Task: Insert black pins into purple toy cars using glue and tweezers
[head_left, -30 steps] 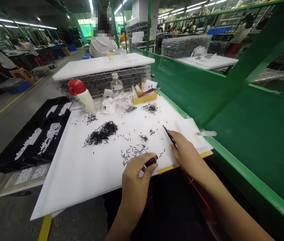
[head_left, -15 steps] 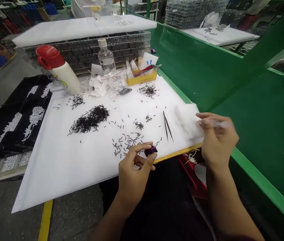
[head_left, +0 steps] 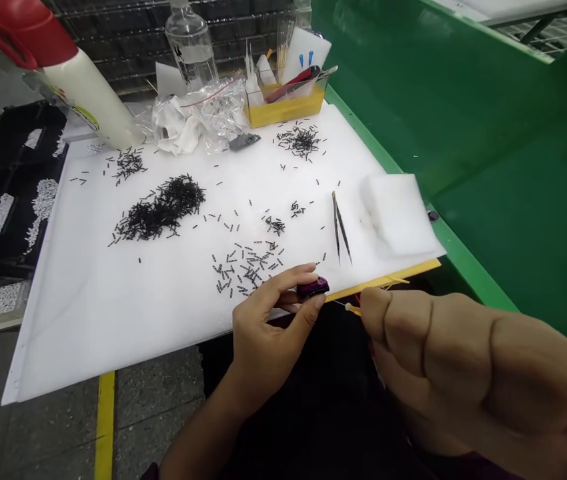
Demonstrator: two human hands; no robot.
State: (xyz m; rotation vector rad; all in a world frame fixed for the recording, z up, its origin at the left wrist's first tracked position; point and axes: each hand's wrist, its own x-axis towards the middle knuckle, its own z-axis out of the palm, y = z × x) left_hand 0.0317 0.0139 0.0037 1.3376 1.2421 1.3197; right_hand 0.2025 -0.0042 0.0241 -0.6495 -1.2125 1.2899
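Observation:
My left hand (head_left: 268,333) pinches a small glossy purple-and-black piece (head_left: 313,288) between thumb and fingers, just over the front edge of the white foam board (head_left: 113,320). My right hand (head_left: 463,360) is large and close to the camera at lower right, its fingers curled. From its fingertips a thin needle-tipped tool (head_left: 348,307) with a pale and yellow hub points toward the purple piece, apart from it. The rest of that tool is hidden in the hand. Black tweezers (head_left: 341,230) lie on the board beyond, among scattered small black rod-shaped pieces (head_left: 248,267).
A large pile of black pieces (head_left: 163,208) lies left of centre. Behind stand a red-capped bottle (head_left: 98,100), a glass bottle (head_left: 193,60), crumpled plastic bags (head_left: 223,113) and a yellow tool box (head_left: 286,110). A folded white foam sheet (head_left: 403,213) lies near the green rail (head_left: 483,280).
My right hand has come from beside the foam sheet down and closer to the camera. The view has moved nearer to the board. My left hand keeps hold of the purple piece.

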